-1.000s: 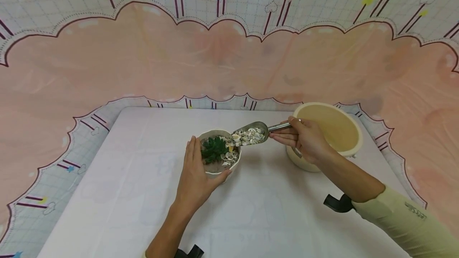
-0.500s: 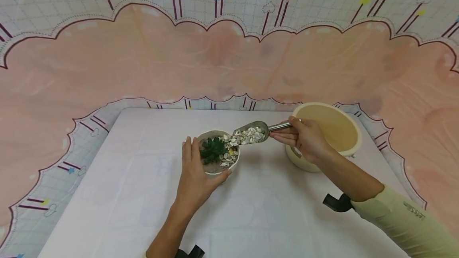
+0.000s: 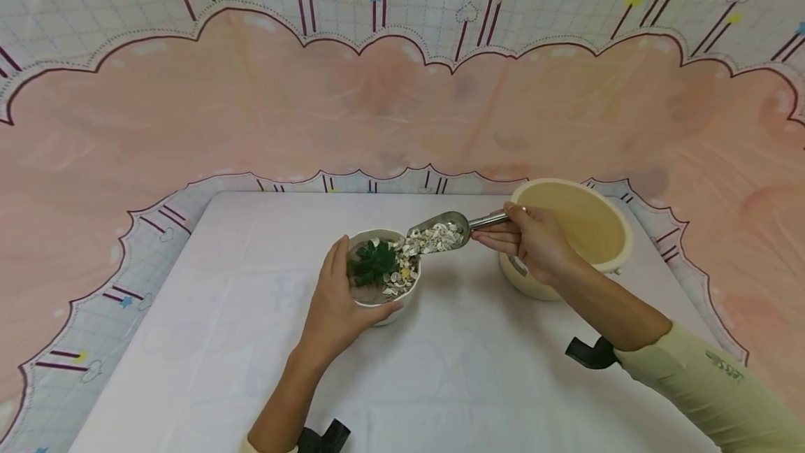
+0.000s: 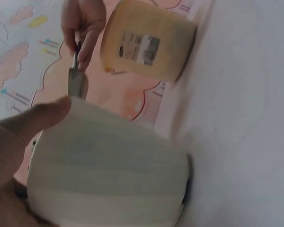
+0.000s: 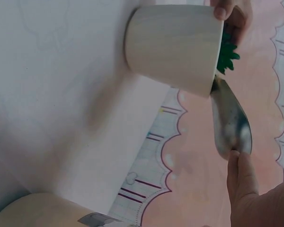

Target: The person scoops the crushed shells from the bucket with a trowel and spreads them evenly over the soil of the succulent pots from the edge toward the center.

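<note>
A white pot point(image 4: 113, 156) stands on the table, holding a dark green succulent point(image 3: 372, 264) and small white and yellowish shell-like pieces point(image 3: 401, 277). My left hand point(image 3: 333, 310) grips it by the left side, thumb at the near rim and fingers round the far side. Over the right rim lies the tip of a metal scoop point(image 5: 232, 120), loaded with more of the pieces. My right hand point(image 3: 534, 240) pinches the scoop's handle from the right, its other fingers stretched beneath. In the right wrist view the scoop's underside shows, its lip touching the pot's rim.
Just behind and below my right hand is a cream bucket point(image 3: 528, 291), whose label point(image 4: 139, 47) shows in the left wrist view. A white cloth-like cover point(image 3: 478, 376) spreads over the table, with a patterned pink backdrop point(image 3: 377, 110) behind it.
The pieces in the pot have spread toward its near right side. My left fingers lifted a little from the pot and now wrap closer round it. The scoop has stayed nearly still.
</note>
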Demonstrator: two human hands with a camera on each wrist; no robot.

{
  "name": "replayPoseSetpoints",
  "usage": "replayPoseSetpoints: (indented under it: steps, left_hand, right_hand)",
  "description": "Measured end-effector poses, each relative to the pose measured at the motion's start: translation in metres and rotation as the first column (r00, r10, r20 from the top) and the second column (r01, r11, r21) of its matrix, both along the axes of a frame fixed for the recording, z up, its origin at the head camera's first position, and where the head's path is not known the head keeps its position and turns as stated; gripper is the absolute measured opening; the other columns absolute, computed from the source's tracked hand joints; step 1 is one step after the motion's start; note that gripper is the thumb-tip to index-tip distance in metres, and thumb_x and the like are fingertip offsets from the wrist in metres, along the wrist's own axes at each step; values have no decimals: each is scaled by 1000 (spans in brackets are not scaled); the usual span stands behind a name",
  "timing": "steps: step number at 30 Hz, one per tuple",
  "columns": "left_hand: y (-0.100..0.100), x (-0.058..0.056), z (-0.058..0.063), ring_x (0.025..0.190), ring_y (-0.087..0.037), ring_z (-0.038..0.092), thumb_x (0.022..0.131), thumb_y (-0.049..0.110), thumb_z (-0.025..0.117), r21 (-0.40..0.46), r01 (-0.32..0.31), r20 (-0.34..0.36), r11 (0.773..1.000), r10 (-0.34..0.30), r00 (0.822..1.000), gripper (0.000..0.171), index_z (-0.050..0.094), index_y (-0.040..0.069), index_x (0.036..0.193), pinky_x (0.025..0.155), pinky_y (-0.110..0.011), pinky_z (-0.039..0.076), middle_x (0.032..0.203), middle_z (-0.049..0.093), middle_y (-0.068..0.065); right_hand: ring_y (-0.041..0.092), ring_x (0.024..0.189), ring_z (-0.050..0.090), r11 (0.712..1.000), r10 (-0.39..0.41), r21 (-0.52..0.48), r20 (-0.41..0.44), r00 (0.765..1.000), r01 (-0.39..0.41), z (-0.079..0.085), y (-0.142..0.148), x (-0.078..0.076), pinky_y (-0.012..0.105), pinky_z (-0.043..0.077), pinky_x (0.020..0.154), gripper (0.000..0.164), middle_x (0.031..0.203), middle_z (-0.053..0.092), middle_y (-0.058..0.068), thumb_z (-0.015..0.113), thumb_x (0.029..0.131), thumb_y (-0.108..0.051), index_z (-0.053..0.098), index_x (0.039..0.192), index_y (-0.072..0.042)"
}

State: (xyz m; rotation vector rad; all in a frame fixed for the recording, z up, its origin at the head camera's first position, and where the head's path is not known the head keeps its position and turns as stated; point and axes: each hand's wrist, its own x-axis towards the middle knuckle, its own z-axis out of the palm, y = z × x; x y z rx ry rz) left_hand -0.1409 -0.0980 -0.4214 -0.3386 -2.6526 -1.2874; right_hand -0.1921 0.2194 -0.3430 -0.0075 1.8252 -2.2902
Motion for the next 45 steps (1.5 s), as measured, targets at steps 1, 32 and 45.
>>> replayPoseSetpoints:
  steps: [1, 32, 45]
  left_hand:
    - [-3, -2, 1, 152, -38, 31, 70, 37, 101, 9, 29, 14, 1000, -29, 999, 132, 19, -1, 166, 117, -59, 35, 168, 26, -21]
    - [0, -4, 4, 153, -41, 27, 68, 36, 101, -11, 70, 9, 997, -70, 998, 134, 18, -1, 166, 117, -61, 34, 168, 24, -23]
    - [9, 5, 11, 158, -45, 5, 72, 40, 98, -25, 29, 48, 999, -28, 998, 133, 14, -1, 167, 118, -63, 29, 170, 15, -24]
  right_hand:
    - [25, 94, 78, 1000, 0, 3, -3, 1000, 0, 0, 0, 0, 36, 58, 90, 43, 100, 76, 21, 34, 117, -18, 46, 123, 22]
    - [25, 94, 78, 1000, -5, -1, -3, 1000, 5, 1, 2, 2, 35, 58, 90, 44, 99, 77, 21, 34, 117, -20, 46, 124, 22]
    - [25, 94, 78, 1000, -15, 2, -9, 1000, 15, 1, 2, 2, 36, 58, 90, 42, 99, 76, 22, 35, 117, -18, 46, 122, 22]
